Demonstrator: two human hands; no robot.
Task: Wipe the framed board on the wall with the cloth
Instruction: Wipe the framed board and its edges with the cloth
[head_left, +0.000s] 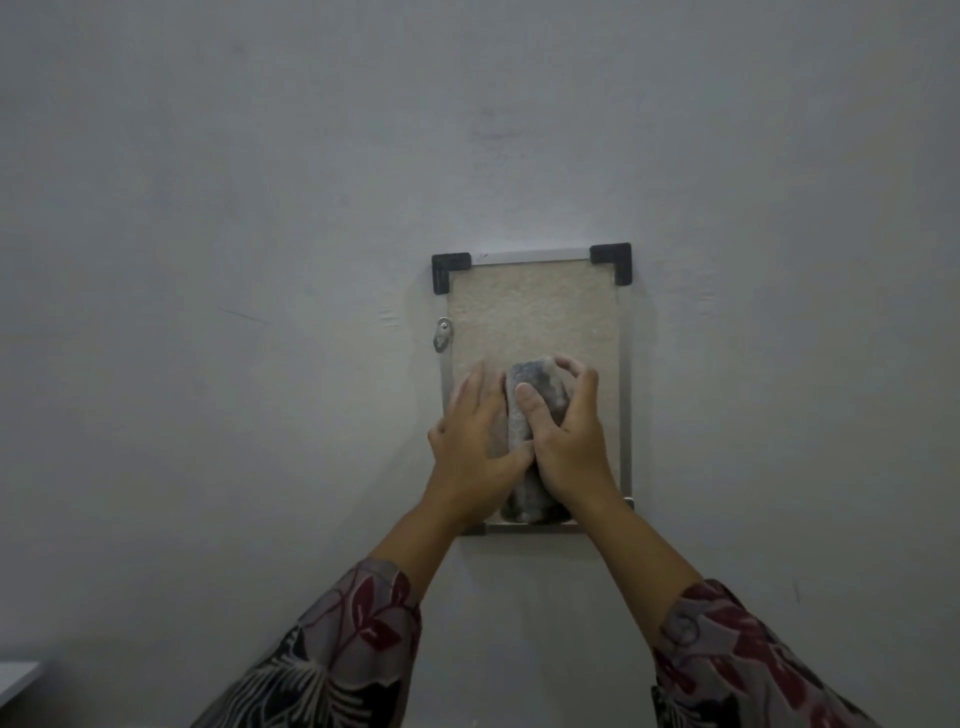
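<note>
The beige framed board (535, 317) is hanging upright on the wall. My grey cloth (537, 395) is lying bunched against its lower half.

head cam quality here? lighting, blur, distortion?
Head view: dim, flat, greyish light, no glare; soft shadow right of the framed board; whole frame slightly soft, hands and cloth lack fine detail; wide-angle bend shows in the board's slanted edges.

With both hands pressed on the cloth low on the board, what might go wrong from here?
1. Only one clip shows, on the board's left edge; pushing with the left hand and right hand might shift it.
2. The cloth is bunched narrow, so strokes may miss strips.
3. The upper half and black corners could get skipped.
</note>
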